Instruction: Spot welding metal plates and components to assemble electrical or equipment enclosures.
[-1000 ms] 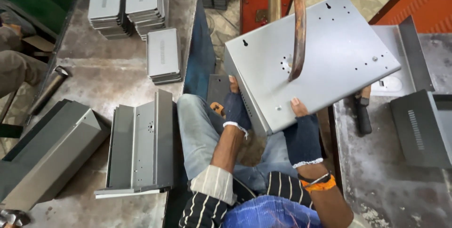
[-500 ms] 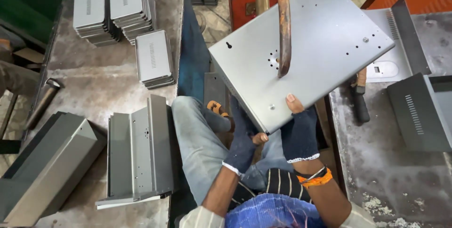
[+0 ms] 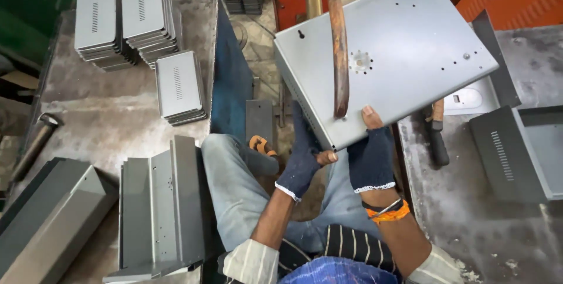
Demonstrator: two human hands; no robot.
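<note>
Left hand (image 3: 304, 158): dark fingerless glove, fingers closed on the near corner of the grey metal panel (image 3: 404, 43), gripping the folded side edge from below.
Right hand (image 3: 370, 152): same glove, thumb on the panel's top face, fingers under the near edge; closed on it.
Panel: held tilted above the lap, between the two benches (not resting on either, as far as visible).
Copper arm (image 3: 338, 43): curved, rust-coloured, tip down on the panel's top face near the right thumb.
Left bench (image 3: 117, 119): stacks of slotted grey covers (image 3: 179, 87) toward the far edge; folded grey housings (image 3: 158, 208) at the near edge.
Right bench (image 3: 469, 231): open dark box (image 3: 522, 149) at the right edge.
</note>
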